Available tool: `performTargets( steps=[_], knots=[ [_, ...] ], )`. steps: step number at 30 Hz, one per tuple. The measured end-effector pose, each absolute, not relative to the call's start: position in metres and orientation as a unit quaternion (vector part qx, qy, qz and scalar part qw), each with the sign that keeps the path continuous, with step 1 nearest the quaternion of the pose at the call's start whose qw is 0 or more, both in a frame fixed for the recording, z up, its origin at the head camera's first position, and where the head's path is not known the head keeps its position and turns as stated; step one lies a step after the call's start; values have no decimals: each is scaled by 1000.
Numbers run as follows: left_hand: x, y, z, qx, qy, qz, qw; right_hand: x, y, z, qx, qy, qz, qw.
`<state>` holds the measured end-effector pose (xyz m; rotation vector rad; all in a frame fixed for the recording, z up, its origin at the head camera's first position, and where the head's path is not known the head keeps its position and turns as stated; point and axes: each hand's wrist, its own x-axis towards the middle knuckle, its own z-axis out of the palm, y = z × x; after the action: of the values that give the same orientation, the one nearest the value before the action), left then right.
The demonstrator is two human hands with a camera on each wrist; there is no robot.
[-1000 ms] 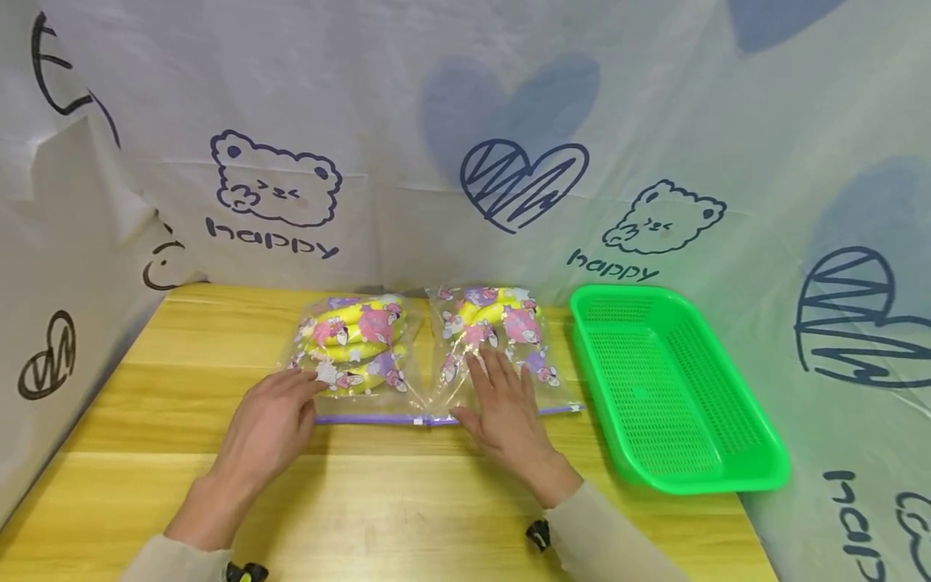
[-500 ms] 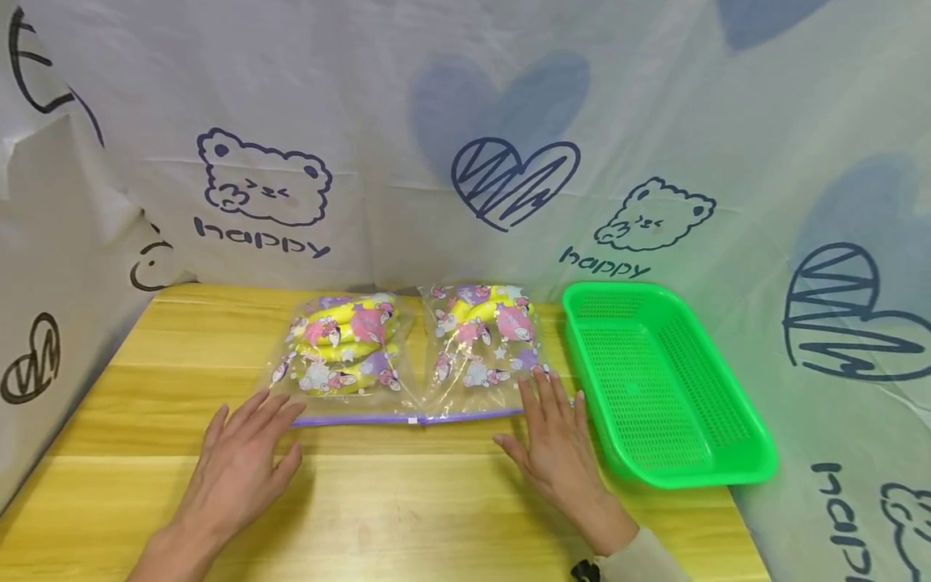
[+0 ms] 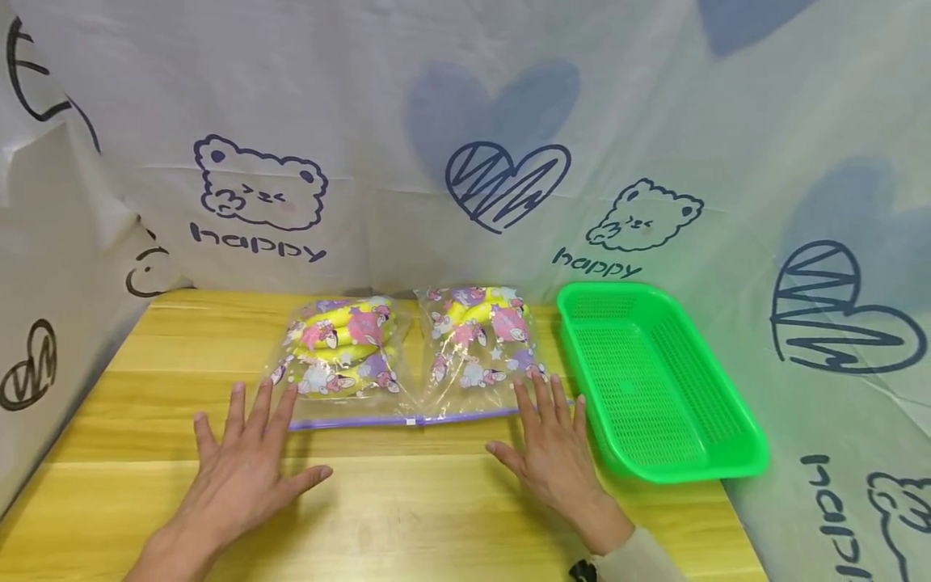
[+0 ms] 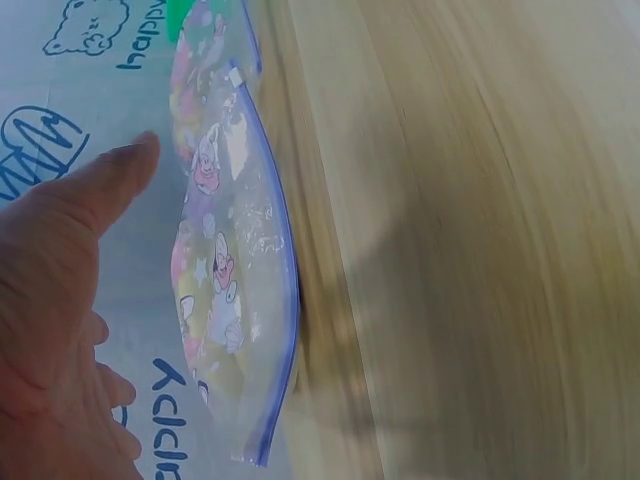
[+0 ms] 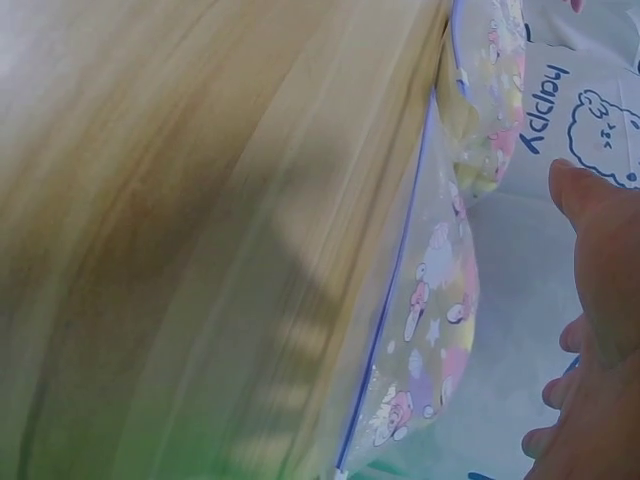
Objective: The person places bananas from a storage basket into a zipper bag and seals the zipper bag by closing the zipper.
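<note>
Two clear zip bags with a cartoon print and purple slider strips lie side by side. The left zip bag (image 3: 342, 347) is filled with yellow banana-like pieces; the right zip bag (image 3: 476, 347) has a few yellow ones at its far end. My left hand (image 3: 243, 469), fingers spread and straight, is at the near left corner of the left bag and holds nothing. My right hand (image 3: 556, 453) is likewise spread, its fingertips overlapping the near right corner of the right bag in the head view. In the left wrist view the purple zip strip (image 4: 285, 230) runs along the bag's near edge.
A green plastic basket (image 3: 655, 469) with mesh walls stands to the right of the bags, close to my right hand. The wooden table (image 3: 407, 517) is backed by a pale cloth (image 3: 393, 121) with bear and heart drawings, which also hangs at both sides.
Both hands have drawn back from the bags and apart, the right one moving rightward off the right bag's middle. The left fingers have straightened and spread. The bags stay in place.
</note>
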<state>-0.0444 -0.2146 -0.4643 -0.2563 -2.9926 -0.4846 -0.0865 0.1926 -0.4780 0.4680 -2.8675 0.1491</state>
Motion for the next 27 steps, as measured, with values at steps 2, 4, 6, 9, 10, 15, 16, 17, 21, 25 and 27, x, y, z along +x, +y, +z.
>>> performTargets(
  steps=[2, 4, 6, 9, 10, 15, 16, 17, 21, 25, 27],
  knots=[
    [-45, -213, -464, -81, -983, -161, 45, -87, 193, -478, 161, -979, 53, 116],
    [-45, -212, -464, -79, -982, -165, 40, -88, 193, -479, 161, -979, 55, 114],
    [-46, -210, -464, -78, -982, -168, 37, -88, 192, -479, 159, -979, 59, 111],
    [-48, -209, -465, -77, -982, -170, 35, -88, 192, -479, 155, -980, 60, 107],
    [-48, -208, -465, -77, -982, -170, 34, -88, 192, -480, 154, -981, 60, 106],
    [-48, -208, -466, -79, -982, -168, 32, -86, 190, -481, 152, -981, 68, 102],
    [-48, -208, -467, -79, -982, -168, 32, -86, 190, -481, 153, -981, 67, 102],
    [-48, -208, -467, -80, -982, -169, 31, -85, 190, -482, 153, -980, 70, 101],
    [-48, -207, -466, -80, -981, -173, 28, -85, 188, -483, 152, -981, 78, 92],
    [-48, -206, -467, -80, -981, -174, 25, -85, 187, -483, 153, -981, 86, 86],
    [-49, -207, -467, -80, -981, -176, 24, -86, 186, -483, 154, -981, 85, 88]
  ],
)
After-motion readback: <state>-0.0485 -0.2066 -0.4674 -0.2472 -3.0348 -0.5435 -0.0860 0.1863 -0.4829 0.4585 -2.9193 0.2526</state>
